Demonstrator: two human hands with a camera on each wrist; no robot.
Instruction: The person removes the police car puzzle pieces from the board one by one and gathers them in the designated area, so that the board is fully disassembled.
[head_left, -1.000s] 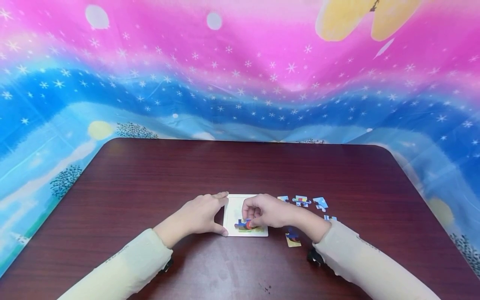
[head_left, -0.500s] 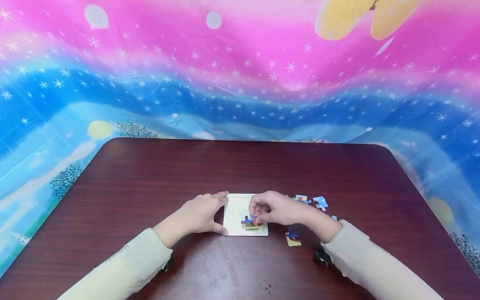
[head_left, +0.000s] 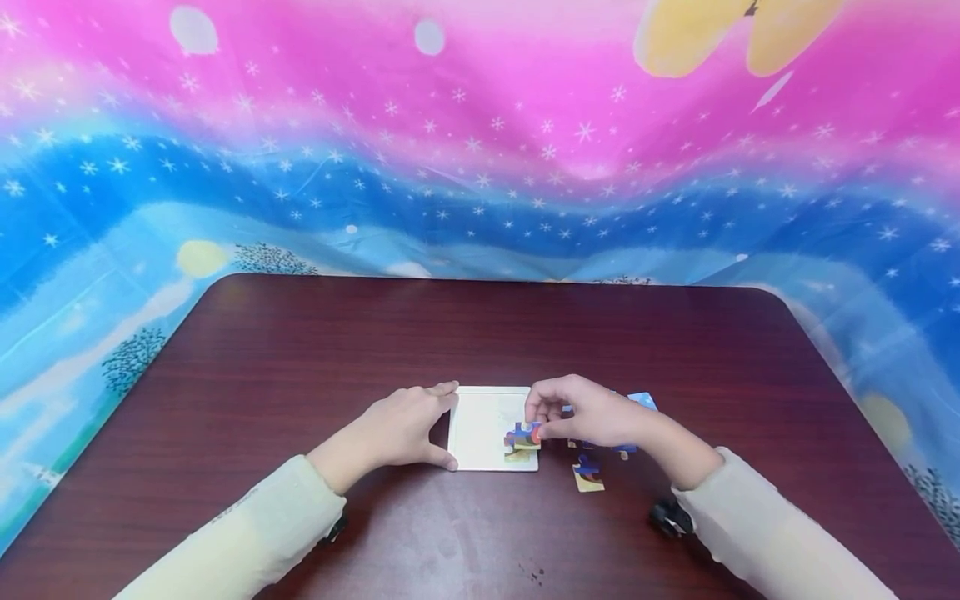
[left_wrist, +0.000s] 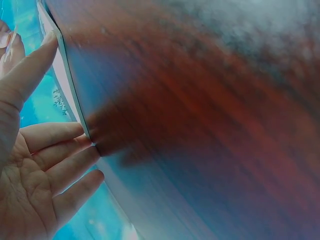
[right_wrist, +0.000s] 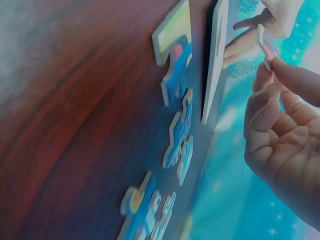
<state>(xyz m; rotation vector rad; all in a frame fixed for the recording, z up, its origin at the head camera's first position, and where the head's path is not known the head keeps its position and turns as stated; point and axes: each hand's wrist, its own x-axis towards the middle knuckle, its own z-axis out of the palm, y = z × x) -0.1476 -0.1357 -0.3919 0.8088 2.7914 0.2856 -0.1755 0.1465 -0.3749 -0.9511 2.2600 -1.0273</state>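
Observation:
A white square puzzle board (head_left: 477,433) lies flat near the middle of the table. Along its left edge, my left hand (head_left: 401,427) spans the two corners, thumb at the near one and fingertips at the far one. In the left wrist view its fairly straight fingers (left_wrist: 75,162) touch the board's edge (left_wrist: 70,82). Above the board's right side, my right hand (head_left: 588,412) pinches a blue, red and yellow jigsaw piece (head_left: 522,437) between thumb and forefinger. The right wrist view shows that jigsaw piece (right_wrist: 265,45) edge-on, raised off the board (right_wrist: 216,60).
Several loose jigsaw pieces lie right of the board, partly hidden by my right hand. The nearest is a yellow and blue jigsaw piece (head_left: 588,476); a light blue jigsaw piece (head_left: 642,400) lies farther back. A patterned cloth (head_left: 480,167) hangs behind the dark wooden table (head_left: 337,333).
My right hand has moved right with the jigsaw piece, from over the middle of the board to its right side. My left hand has stayed at the board's left edge.

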